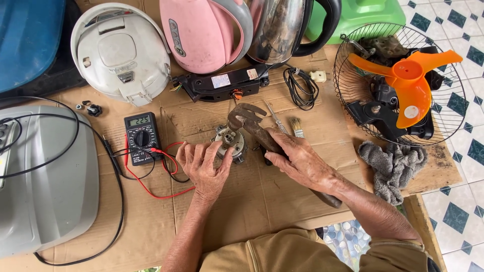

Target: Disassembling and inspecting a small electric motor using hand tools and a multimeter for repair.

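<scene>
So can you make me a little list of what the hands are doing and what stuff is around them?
left hand: steadies a small round motor on the cardboard
right hand: grips rusty pliers, head over the motor
beside the pliers: screwdriver, paintbrush
left of hands: black multimeter with red and black leads
right: fan grille with orange blade, grey rag
back: white rice cooker, pink kettle, steel kettle
</scene>
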